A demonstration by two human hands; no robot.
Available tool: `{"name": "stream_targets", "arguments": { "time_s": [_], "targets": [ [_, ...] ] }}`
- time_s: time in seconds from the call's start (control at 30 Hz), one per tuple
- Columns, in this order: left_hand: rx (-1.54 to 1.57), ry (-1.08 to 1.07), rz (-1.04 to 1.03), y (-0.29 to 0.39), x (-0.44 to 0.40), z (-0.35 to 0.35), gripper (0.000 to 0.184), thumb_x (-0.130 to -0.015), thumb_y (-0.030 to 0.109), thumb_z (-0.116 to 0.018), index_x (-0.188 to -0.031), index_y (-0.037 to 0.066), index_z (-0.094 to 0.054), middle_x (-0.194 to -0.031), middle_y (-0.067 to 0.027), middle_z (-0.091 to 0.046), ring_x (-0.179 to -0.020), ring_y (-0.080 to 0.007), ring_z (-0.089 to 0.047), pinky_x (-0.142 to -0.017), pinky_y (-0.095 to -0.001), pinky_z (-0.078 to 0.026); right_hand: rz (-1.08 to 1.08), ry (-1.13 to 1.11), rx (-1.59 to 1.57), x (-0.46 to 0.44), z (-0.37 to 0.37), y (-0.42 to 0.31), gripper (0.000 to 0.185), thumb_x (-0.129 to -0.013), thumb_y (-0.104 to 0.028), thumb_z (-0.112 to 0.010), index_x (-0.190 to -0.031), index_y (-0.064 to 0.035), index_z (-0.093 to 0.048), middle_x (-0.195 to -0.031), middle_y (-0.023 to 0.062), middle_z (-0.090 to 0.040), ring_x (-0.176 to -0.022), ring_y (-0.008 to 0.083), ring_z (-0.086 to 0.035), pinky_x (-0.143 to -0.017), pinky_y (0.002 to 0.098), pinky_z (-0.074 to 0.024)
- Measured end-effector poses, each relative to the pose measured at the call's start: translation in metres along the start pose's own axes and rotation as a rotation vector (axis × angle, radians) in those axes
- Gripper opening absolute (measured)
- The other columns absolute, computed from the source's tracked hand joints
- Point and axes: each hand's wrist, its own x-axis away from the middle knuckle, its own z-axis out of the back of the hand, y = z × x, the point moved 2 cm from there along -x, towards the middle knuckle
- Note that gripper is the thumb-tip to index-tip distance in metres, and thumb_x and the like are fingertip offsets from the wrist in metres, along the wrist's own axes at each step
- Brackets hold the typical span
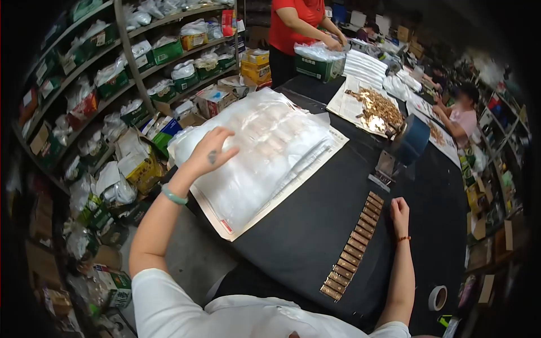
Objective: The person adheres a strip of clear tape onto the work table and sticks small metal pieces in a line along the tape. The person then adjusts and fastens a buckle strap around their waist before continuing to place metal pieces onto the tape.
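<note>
My left hand is over the near left part of a stack of clear plastic sheets, its thumb and fingers apart and nothing in it. Whether it touches the plastic I cannot tell. Pale brownish pieces show faintly through the sheets, which lie on cardboard. My right hand rests closed on the black table, and its curled fingers hide whatever may be inside. Just left of it runs a slanting row of several flat, gold-coloured metal pieces. A small metal fixture sits beyond the row's far end.
A blue round object and a heap of shiny gold-coloured pieces are farther back. A tape roll lies at lower right. Across the table a person in red handles a green box. Packed shelves stand left.
</note>
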Motion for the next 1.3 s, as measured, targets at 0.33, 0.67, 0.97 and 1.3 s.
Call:
{"name": "stream_targets", "arguments": {
  "time_s": [0.33,0.67,0.97,1.3],
  "targets": [
    [-0.012,0.045,-0.069,0.007,-0.056,-0.084,0.062,-0.091,0.045,-0.048,-0.138,0.006,-0.041,-0.147,-0.0206,-0.032,-0.139,-0.0352,-0.025,-0.111,-0.0466,-0.023,0.411,-0.458,0.302,-0.062,-0.134,-0.2,0.014,-0.091,-0.016,-0.055,-0.088,-0.0037,-0.06,-0.069,0.0009,-0.056,-0.059,0.0094,-0.046,-0.055,0.0215,-0.0386],
    [-0.036,-0.095,0.102,0.006,-0.063,-0.126,0.069,-0.09,0.056,-0.043,-0.139,0.008,-0.043,-0.151,-0.0209,-0.025,-0.142,-0.0396,-0.015,-0.113,-0.0549,-0.008,0.482,-0.339,0.4,-0.192,-0.28,-0.208,0.022,-0.087,-0.017,-0.054,-0.094,0.0,-0.067,-0.084,0.0098,-0.066,-0.067,0.0197,-0.056,-0.064,0.0287,-0.0459],
    [-0.016,0.031,0.04,0.005,-0.058,-0.135,0.065,-0.092,0.052,-0.044,-0.137,0.006,-0.045,-0.148,-0.0232,-0.029,-0.14,-0.0416,-0.018,-0.112,-0.0555,-0.008,0.074,-0.383,0.431,-0.271,-0.351,-0.15,0.031,-0.089,-0.025,-0.054,-0.097,0.0018,-0.068,-0.082,0.009,-0.067,-0.067,0.0191,-0.059,-0.066,0.0262,-0.0485],
    [-0.026,0.016,0.04,0.007,-0.057,-0.132,0.064,-0.091,0.051,-0.045,-0.137,0.006,-0.043,-0.148,-0.0236,-0.029,-0.14,-0.0411,-0.018,-0.112,-0.055,-0.009,-0.117,-0.199,-0.397,-0.261,-0.326,-0.174,0.025,-0.093,-0.026,-0.053,-0.09,-0.0033,-0.064,-0.078,0.0051,-0.062,-0.065,0.0115,-0.054,-0.06,0.0239,-0.045]
  ]
}}
